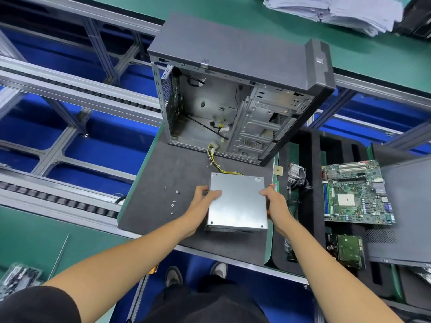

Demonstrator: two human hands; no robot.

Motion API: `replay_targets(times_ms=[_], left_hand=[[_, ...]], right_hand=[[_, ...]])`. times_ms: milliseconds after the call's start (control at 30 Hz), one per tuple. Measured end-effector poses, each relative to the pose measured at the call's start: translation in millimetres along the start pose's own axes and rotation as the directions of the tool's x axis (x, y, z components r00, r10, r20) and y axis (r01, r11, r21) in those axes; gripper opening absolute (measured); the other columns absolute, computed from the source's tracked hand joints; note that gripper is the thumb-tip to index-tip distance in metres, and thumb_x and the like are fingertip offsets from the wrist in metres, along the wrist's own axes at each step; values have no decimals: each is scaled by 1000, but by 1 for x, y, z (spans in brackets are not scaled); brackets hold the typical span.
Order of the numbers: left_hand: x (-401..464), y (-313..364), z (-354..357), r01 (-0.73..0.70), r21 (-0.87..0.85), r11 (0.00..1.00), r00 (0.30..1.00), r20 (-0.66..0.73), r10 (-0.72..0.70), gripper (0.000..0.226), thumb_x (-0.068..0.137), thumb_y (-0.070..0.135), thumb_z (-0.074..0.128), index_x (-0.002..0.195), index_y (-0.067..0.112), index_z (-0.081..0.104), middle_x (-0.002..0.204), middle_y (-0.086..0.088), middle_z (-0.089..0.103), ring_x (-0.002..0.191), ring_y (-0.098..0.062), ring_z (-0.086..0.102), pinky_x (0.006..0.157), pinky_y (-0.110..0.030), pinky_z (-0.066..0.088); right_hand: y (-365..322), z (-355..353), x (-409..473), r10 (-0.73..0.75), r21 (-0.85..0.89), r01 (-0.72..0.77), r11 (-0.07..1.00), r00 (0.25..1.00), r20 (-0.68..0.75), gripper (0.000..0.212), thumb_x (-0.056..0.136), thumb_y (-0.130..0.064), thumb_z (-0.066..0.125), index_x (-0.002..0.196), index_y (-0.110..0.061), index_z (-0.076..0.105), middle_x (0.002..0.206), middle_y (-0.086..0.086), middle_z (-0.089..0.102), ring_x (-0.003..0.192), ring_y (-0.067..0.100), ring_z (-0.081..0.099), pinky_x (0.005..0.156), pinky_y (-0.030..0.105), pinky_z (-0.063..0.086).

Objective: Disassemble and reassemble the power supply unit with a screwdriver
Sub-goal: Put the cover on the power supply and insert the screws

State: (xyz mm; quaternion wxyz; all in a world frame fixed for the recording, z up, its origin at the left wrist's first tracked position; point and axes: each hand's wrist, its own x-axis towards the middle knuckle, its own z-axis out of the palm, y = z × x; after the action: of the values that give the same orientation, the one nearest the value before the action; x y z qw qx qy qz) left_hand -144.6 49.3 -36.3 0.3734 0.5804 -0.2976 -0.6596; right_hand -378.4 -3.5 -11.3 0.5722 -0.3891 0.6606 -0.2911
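Observation:
A silver power supply unit lies on the dark mat, held from both sides. My left hand grips its left edge with the thumb on top. My right hand grips its right edge; an orange piece, maybe a screwdriver handle, shows by that hand, mostly hidden. Yellow and black cables run from the unit's far side toward the open black computer case, which stands empty of boards. Several small screws lie on the mat left of the unit.
A motherboard and a smaller green board rest in a black foam tray at the right. A grey side panel lies beyond them. Stacked papers sit at the far top. Conveyor rails run to the left.

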Motion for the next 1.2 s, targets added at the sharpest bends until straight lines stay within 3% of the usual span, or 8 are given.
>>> replay_targets(times_ms=[133, 333, 400, 500, 633, 800, 933, 1200], left_hand=[[1, -4, 0, 22, 29, 999, 1000, -7, -22, 68, 69, 71, 64, 122, 30, 48, 132, -5, 53, 119, -17, 59, 106, -41, 46], [2, 0, -4, 59, 166, 984, 994, -100, -43, 80, 60, 75, 58, 128, 34, 55, 125, 0, 38, 127, -18, 36, 115, -37, 30], [2, -2, -3, 62, 178, 982, 993, -107, -43, 84, 61, 76, 55, 133, 33, 55, 125, 3, 35, 130, -19, 32, 117, -36, 27], [2, -4, 2, 60, 200, 978, 991, -129, -34, 89, 62, 76, 49, 141, 36, 51, 123, 8, 35, 130, -17, 27, 110, -32, 23], [0, -7, 1, 60, 147, 987, 996, -74, -49, 86, 68, 75, 55, 147, 43, 43, 130, 14, 38, 133, -9, 38, 111, -36, 30], [-3, -4, 6, 35, 95, 995, 999, -44, -31, 91, 69, 75, 56, 152, 43, 38, 131, 19, 38, 116, 14, 42, 101, -28, 32], [-1, -6, 9, -7, 68, 998, 1000, -22, 9, 87, 73, 77, 51, 152, 42, 38, 141, 14, 38, 100, 37, 38, 90, -17, 33], [0, -7, 7, 4, 93, 996, 999, -47, 1, 79, 75, 79, 46, 148, 50, 39, 133, 22, 40, 113, 26, 42, 91, -18, 36]], right_hand=[[0, -1, 1, 2, -27, -2, 1000, 1000, 19, 48, 65, -49, 61, 93, -11, 61, 97, 7, 57, 90, 27, 50, 84, 41, 36], [-1, -1, 4, -41, -82, 46, 996, 998, 51, 39, 67, -51, 58, 80, -14, 56, 90, 2, 51, 85, 22, 44, 78, 40, 33], [3, -1, 7, -16, -114, 24, 993, 997, 70, 51, 71, -52, 58, 90, -5, 63, 99, 3, 60, 93, 26, 51, 88, 42, 39], [5, 2, 7, 26, -106, -19, 994, 998, 57, 49, 75, -47, 55, 99, -7, 69, 110, 9, 66, 103, 29, 57, 99, 44, 41], [1, 8, -1, -15, -29, 17, 999, 999, 44, 39, 65, -46, 60, 83, -12, 52, 83, 8, 46, 78, 24, 41, 76, 40, 31], [3, 10, -5, -50, 36, 49, 998, 999, 20, 19, 72, -28, 65, 65, -22, 48, 76, -2, 42, 78, 21, 40, 75, 37, 30], [4, 13, -7, -11, 91, 11, 996, 1000, -2, 19, 70, -27, 67, 68, -20, 50, 80, 2, 46, 80, 22, 43, 77, 39, 32], [-1, 7, -4, 31, 69, -33, 997, 999, 34, 17, 71, -30, 68, 55, -30, 62, 80, -1, 54, 85, 25, 51, 82, 41, 36]])
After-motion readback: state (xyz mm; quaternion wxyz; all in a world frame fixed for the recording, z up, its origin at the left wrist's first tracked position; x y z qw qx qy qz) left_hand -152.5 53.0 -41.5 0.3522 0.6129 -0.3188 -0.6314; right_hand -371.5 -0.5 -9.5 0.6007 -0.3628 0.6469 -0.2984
